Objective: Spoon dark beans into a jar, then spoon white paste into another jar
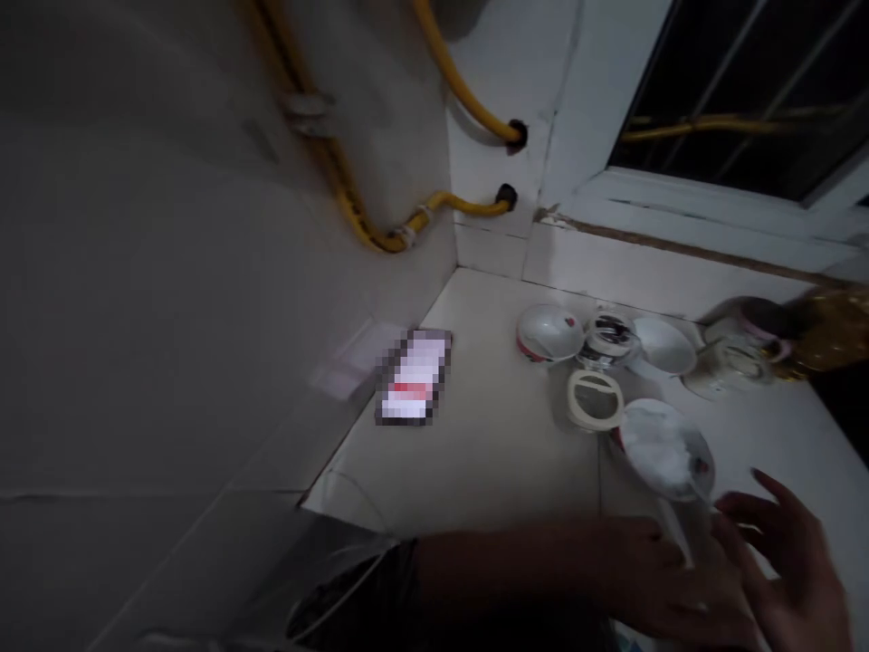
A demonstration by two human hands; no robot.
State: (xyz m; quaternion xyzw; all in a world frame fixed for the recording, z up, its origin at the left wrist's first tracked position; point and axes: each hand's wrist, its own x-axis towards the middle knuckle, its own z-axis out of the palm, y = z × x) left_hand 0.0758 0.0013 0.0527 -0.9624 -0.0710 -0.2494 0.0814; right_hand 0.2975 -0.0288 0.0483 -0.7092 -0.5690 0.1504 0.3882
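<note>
My left forearm crosses the bottom of the view from the left, and my left hand [662, 580] lies at the near edge of the counter, dark and blurred. It sits just below a white bowl [662, 444] filled with white powder. A pale spoon handle [675, 530] sticks out of the bowl toward that hand, but I cannot tell whether the fingers grip it. My right hand [794, 561] hovers at the bowl's right with its fingers spread and nothing in it.
On the white counter [502, 435] are a phone [413, 376] with a lit screen by the left wall, a red-marked bowl [549, 333], a glass jar [611, 340], a round lid ring [596, 398], another white bowl [663, 346] and a jar [737, 349]. Yellow hoses [353, 204] run along the wall.
</note>
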